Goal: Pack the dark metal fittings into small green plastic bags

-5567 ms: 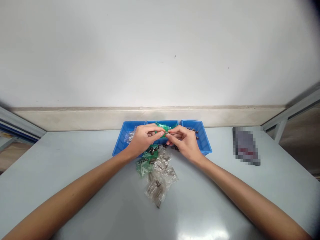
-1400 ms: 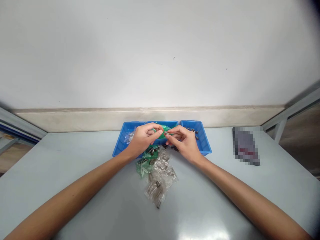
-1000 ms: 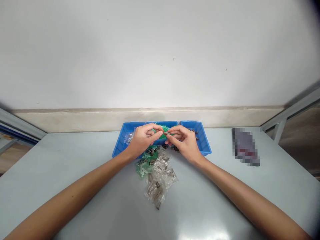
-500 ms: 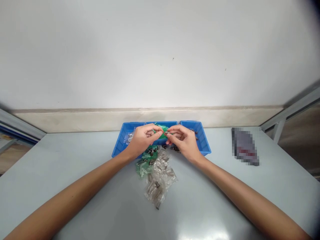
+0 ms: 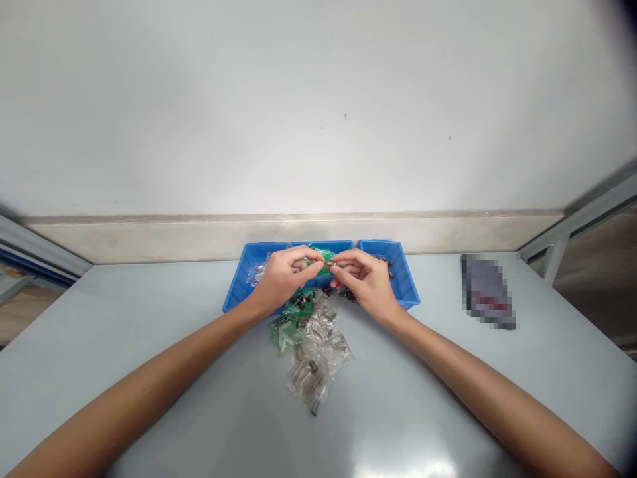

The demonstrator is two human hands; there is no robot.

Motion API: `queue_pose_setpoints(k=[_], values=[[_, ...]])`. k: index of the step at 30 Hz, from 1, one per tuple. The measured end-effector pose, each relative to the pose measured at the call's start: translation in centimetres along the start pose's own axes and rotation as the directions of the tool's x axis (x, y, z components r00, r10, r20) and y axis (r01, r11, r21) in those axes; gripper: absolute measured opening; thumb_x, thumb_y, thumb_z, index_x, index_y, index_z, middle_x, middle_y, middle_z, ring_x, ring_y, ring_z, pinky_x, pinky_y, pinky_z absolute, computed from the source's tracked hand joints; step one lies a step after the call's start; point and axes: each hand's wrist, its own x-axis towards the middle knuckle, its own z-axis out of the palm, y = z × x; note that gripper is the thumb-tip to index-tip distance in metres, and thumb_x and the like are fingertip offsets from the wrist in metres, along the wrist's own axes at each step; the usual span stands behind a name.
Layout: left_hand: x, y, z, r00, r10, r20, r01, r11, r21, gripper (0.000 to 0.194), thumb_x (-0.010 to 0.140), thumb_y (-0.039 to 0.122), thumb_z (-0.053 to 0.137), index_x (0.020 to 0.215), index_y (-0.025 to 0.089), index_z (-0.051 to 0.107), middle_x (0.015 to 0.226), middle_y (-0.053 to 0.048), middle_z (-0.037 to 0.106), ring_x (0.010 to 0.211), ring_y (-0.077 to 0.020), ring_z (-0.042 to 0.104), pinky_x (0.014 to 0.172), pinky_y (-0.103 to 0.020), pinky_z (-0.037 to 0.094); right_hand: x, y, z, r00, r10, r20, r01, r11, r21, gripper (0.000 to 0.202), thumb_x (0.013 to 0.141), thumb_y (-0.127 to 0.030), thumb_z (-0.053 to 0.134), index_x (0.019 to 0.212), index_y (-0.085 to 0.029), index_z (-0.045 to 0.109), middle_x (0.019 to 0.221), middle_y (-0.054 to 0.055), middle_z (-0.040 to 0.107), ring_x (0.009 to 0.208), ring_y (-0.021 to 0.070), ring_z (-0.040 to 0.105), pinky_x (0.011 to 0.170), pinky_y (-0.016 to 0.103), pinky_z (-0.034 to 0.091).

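Over the front of the middle blue bin [image 5: 321, 243], my left hand [image 5: 288, 269] and my right hand [image 5: 365, 275] meet fingertip to fingertip. Both are closed in a pinch on a small shiny metal piece [image 5: 330, 264] with a reddish-brown part; its exact kind is too small to make out. Green plastic [image 5: 326, 253] shows behind the fingers in that bin. Below the hands lie clear plastic bags [image 5: 323, 342] of small metal parts and a green bag [image 5: 283, 335]. Dark metal pieces [image 5: 303, 301] rest on the green plastic near the bin's front.
The left blue bin [image 5: 236, 285] holds a clear bag, and the right blue bin [image 5: 408, 285] holds brownish pieces. A pixelated dark item [image 5: 488, 292] lies on the table [image 5: 199, 411] at right. The wall [image 5: 318, 133] rises behind; metal frames [image 5: 557, 259] flank the sides.
My fingertips have shifted slightly around the small metal piece, which now shows more reddish-brown. The bins and bags have stayed put.
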Motion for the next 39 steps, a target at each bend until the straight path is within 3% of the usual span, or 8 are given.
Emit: queue_pose_setpoints(k=[7, 39], values=[[0.07, -0.34, -0.08, 1.000, -0.012, 0.020, 0.012, 1.000, -0.003, 0.021, 0.088, 0.035, 0.064, 0.089, 0.014, 0.068, 0.075, -0.001, 0.059, 0.050, -0.0077, 0.047, 0.047, -0.021, 0.036, -0.02, 0.13, 0.05, 1.000, 0.014, 0.009, -0.014, 1.000, -0.008, 0.022, 0.085, -0.039, 0.072, 0.094, -0.021, 0.066, 0.070, 0.001, 0.070, 0.063, 0.0187, 0.069, 0.060, 0.031, 0.056], [0.22, -0.12, -0.06, 0.999, 0.045, 0.030, -0.047, 0.996, 0.076, 0.020, 0.088, 0.031, 0.062, 0.086, 0.013, 0.070, 0.080, -0.003, 0.062, 0.052, -0.0072, 0.046, 0.048, -0.021, 0.037, -0.15, 0.56, -0.15, 1.000, 0.009, 0.010, -0.009, 0.999, -0.039, 0.018, 0.086, -0.036, 0.071, 0.092, -0.020, 0.068, 0.066, 0.001, 0.068, 0.058, 0.0181, 0.065, 0.058, 0.030, 0.053]])
